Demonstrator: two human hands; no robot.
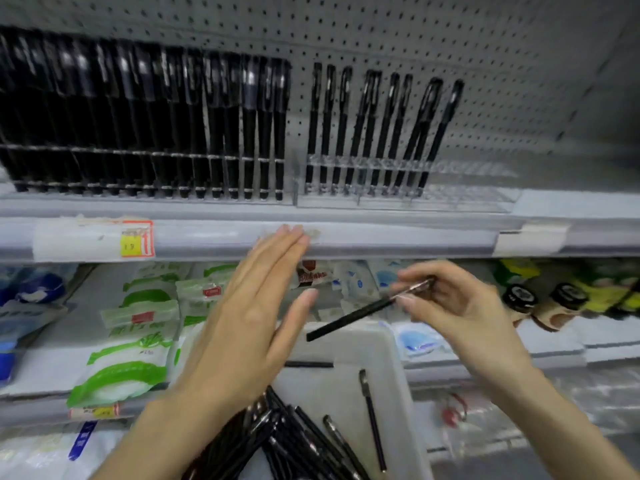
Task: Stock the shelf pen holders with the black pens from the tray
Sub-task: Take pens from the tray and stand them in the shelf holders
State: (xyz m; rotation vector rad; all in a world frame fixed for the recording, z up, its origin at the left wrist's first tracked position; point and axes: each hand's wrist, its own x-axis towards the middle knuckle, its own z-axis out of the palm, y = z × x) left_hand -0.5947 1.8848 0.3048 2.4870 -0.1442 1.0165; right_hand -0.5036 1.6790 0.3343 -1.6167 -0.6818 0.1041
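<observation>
1. While the right grip (460,306) pinches one black pen (349,318) by its clipped end between thumb and fingertips, the pen slopes down to the left, and its free end hangs above the far rim of the white tray (394,355)
2. The left grip (256,306) is spread flat and holds nothing: four fingers lie straight and pressed side by side, with the thumb held apart. Its fingertips overlap the front rail of the upper shelf (398,237), but whether they touch the rail cannot be told
3. The tray sits low in the middle of the view, below both hands. A loose pile of black pens (294,434) lies in its near left part, and a few single pens lie apart toward its right wall
4. On the upper shelf, the left pen holder (104,149) is packed with upright black pens from end to end
5. Just beside it on the right, a row of pens (381,133) stands in the left part of the clear pen holder (478,168), some leaning to the right
6. A grey pegboard (415,36) backs both holders, and a red and yellow price label (136,239) sits on the rail at the left
7. On the lower shelf, green and white packets (138,341) lie left of the hands and dark-capped bottles (523,299) lie at the right
</observation>
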